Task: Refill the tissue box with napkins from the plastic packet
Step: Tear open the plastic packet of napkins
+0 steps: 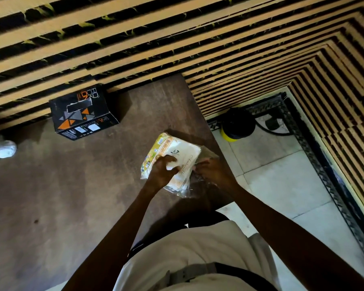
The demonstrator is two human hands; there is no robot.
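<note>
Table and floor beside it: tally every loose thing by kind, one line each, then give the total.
Tissue box, black with orange triangles, on the table: 1
Plastic packet of napkins, held by left hand and right hand: 1
White crumpled item at the table's left edge: 1
Yellow-and-black container on the floor: 1
Total: 4

Both hands, left hand (163, 172) and right hand (213, 172), hold the plastic packet (172, 152); tissue box (83, 115) apart.

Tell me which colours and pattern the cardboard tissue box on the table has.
Black cardboard tissue box with orange and grey triangles, seen best in the head view.
</note>
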